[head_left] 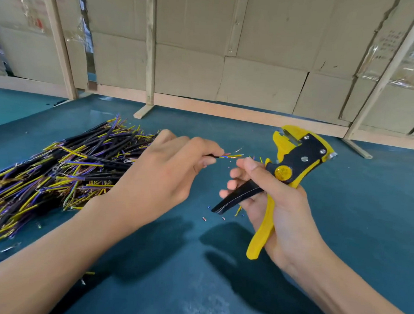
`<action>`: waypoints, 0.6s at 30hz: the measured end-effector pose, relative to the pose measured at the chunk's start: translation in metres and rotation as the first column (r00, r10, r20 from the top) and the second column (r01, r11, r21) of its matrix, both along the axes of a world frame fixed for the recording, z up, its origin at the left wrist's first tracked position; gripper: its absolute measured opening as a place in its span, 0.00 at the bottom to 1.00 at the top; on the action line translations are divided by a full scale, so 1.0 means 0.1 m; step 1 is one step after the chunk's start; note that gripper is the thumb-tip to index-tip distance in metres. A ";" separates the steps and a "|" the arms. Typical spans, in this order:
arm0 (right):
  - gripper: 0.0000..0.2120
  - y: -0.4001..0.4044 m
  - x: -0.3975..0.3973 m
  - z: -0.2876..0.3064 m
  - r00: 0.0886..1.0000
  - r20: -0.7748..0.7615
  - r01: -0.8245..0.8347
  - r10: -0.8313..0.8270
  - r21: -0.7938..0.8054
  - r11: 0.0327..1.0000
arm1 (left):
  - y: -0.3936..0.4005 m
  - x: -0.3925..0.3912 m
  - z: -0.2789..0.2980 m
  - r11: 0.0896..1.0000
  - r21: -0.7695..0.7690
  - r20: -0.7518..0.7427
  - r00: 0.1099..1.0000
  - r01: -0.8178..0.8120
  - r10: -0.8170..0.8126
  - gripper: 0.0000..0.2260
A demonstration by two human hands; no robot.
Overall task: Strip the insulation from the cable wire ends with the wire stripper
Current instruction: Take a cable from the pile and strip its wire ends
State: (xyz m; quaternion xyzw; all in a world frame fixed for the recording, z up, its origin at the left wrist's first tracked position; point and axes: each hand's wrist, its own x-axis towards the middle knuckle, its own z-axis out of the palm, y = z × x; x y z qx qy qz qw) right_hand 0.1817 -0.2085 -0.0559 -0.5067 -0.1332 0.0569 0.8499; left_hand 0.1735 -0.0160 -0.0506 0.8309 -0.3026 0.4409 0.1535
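Teal table (363, 209) lies bare toward its right edge. The left hand (168, 169) pinches a cable (224, 155), its wire ends just beside the right hand (277, 206), which grips the wire stripper (292, 169). A cable pile (60, 170) crowds the left.

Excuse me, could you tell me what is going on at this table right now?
A person is stripping cable ends. The left hand pinches a short black cable with its coloured wire ends pointing toward the right hand, which grips a yellow and black wire stripper. The wires are not in the tool's head at this moment. A pile of similar cables lies to the left on the blue table, with small insulation bits scattered below the hands.
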 end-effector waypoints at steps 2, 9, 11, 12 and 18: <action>0.12 -0.03 0.00 0.00 1.000 0.007 -0.030 0.030 -0.011 0.999 | -0.02 0.00 -0.01 0.999 0.032 0.000 1.000 0.020 -0.020 0.07; 0.02 -0.04 0.01 -0.02 1.000 0.018 -0.008 0.009 -0.044 0.999 | -0.03 0.00 -0.01 0.992 0.110 0.005 0.998 0.061 -0.062 0.08; 0.04 -0.07 0.04 0.00 1.000 0.001 0.029 -0.029 -0.055 0.998 | -0.01 0.02 -0.02 0.993 0.119 0.006 1.000 0.022 -0.022 0.07; 0.05 -0.10 0.07 0.02 0.998 -0.012 0.064 -0.065 -0.058 0.996 | 0.01 0.04 -0.02 0.994 0.106 -0.001 1.000 -0.011 0.011 0.07; 0.05 -0.43 0.39 0.22 0.957 -0.191 0.218 -0.219 -0.026 0.976 | 0.16 0.13 -0.09 0.996 0.003 -0.158 0.984 -0.087 0.086 0.06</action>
